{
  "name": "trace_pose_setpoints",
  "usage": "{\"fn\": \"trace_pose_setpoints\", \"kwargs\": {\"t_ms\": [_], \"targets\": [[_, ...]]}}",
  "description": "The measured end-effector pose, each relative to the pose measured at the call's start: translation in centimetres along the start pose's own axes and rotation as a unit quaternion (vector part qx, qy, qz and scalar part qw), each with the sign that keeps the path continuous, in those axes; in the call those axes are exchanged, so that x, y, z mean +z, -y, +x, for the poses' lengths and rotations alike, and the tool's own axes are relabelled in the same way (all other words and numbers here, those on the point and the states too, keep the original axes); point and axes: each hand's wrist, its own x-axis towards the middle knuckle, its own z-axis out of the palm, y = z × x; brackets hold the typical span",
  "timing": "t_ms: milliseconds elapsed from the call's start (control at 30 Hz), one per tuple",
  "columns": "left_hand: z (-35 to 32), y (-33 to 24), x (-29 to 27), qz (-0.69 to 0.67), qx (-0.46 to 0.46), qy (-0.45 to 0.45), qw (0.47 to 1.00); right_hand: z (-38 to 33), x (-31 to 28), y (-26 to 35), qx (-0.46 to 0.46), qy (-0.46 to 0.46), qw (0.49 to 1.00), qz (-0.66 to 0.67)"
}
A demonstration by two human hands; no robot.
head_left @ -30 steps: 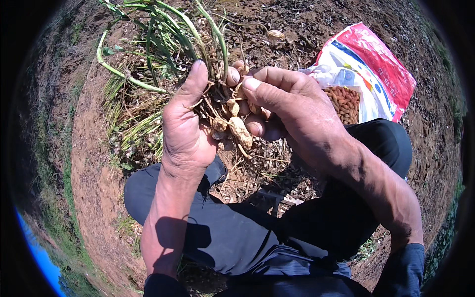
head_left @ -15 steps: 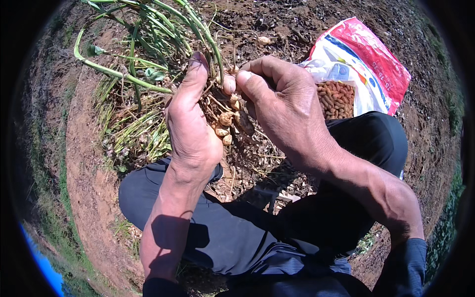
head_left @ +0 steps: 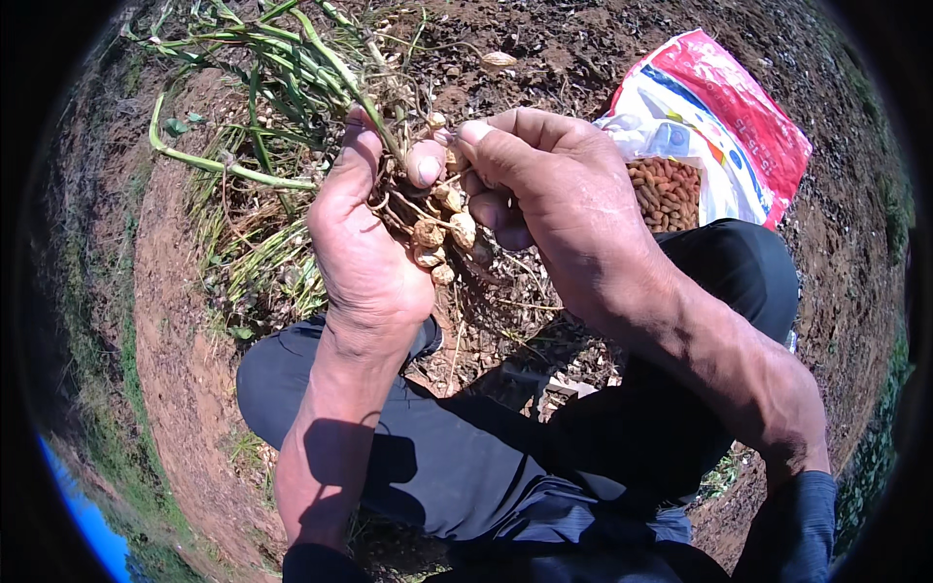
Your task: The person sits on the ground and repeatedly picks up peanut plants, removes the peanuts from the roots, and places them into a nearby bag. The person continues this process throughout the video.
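A green peanut plant (head_left: 335,58) is gripped near its base in my left hand (head_left: 364,253), fingers wrapped round the stems and the thumb along them. Below the stems, its roots carry a cluster of tan peanut pods (head_left: 429,232) beside my left palm. My right hand (head_left: 583,204) is closed at the right side of the root crown, thumb and forefinger pinched at a small pale pod (head_left: 437,121). Its other fingers curl next to the hanging pods and partly hide them. One pod (head_left: 499,59) dangles on a thin root above my right hand.
To the right lies a red, white and blue plastic bag (head_left: 714,107), its mouth showing many picked peanuts (head_left: 664,192). Pulled plants (head_left: 267,262) lie on the soil at the left. My bent legs in dark trousers (head_left: 457,466) are below my hands.
Both hands and the plant have shifted slightly left. The pods have turned, and my left fingertip now shows more beside the stem. My right hand stays pinched at the roots.
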Motion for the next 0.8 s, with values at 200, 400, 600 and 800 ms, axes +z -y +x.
{"fn": "trace_pose_setpoints", "kwargs": {"t_ms": [200, 400, 600, 800], "targets": [[-0.2, -0.1, 0.3, 0.162, 0.021, 0.026, 0.986, -0.1, -1.8, -1.1, -0.203, -0.025, 0.969, -0.138], [-1.9, -1.2, -0.3, 0.178, 0.021, -0.010, 0.984, 2.0, -3.5, 0.3, -0.477, -0.058, 0.815, -0.324], [-1.0, -1.1, -1.6, 0.051, 0.006, -0.055, 0.997, -0.5, -3.6, 0.5, -0.059, 0.036, 0.997, -0.045], [-0.4, -1.0, -1.2, 0.028, -0.010, -0.050, 0.998, -1.3, -2.1, 0.2, 0.062, 0.113, 0.991, 0.036]]}}
